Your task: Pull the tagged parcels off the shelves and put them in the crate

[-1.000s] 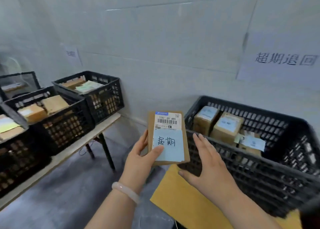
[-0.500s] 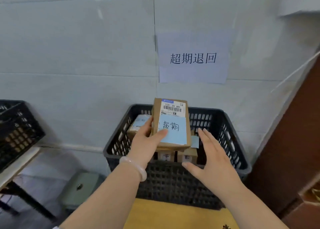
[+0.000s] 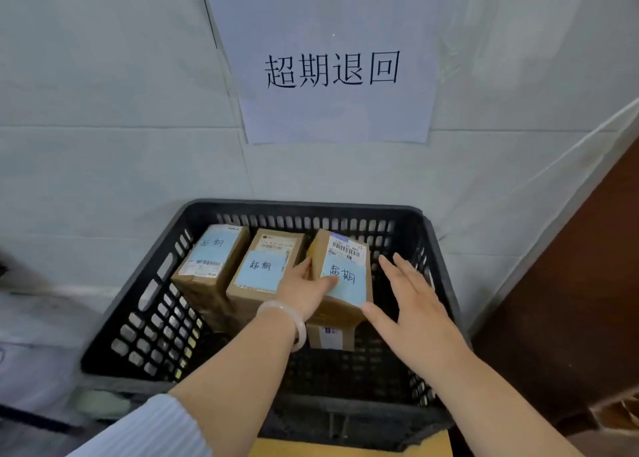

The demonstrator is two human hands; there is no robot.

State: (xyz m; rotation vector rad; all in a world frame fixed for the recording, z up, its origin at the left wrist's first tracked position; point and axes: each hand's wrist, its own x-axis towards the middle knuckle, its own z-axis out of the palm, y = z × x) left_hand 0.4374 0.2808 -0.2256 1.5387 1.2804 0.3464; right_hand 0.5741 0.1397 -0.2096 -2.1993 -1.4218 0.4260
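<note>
a pale tiled wall (image 3: 103, 76) fills the background, with a paper sign (image 3: 332, 117) of printed characters stuck to it and a dark brown panel (image 3: 570, 301) at the right edge. right under the sign sits the black slotted crate (image 3: 304, 206), so the sign probably marks what belongs in it.

the tagged parcel (image 3: 345, 252) is inside the crate's rim, at its right end and tilted, label up. the person's left grip (image 3: 304, 294) is clamped on its left edge, thumb laid across the blue handwritten tag (image 3: 349, 283) and fingers tucked behind. holding it by one edge keeps the tag and barcode readable. a pale bracelet (image 3: 297, 321) circles that wrist.

the right grip (image 3: 415, 315) is spread flat, fingers straight and apart, holding nothing. its thumb tip is at the parcel's near right corner, touching or just beside it; i can't tell which. it looks placed to steady or guide the box.

two more parcels with the same blue tags stand side by side to the left: the left parcel (image 3: 211, 259) leaning on the crate wall and the middle parcel (image 3: 266, 270) just beside the held one. a smaller box (image 3: 330, 337) lies beneath the held parcel, which seems to be about to rest on top of it.

i'd judge this the placing step, with release still to come.
</note>
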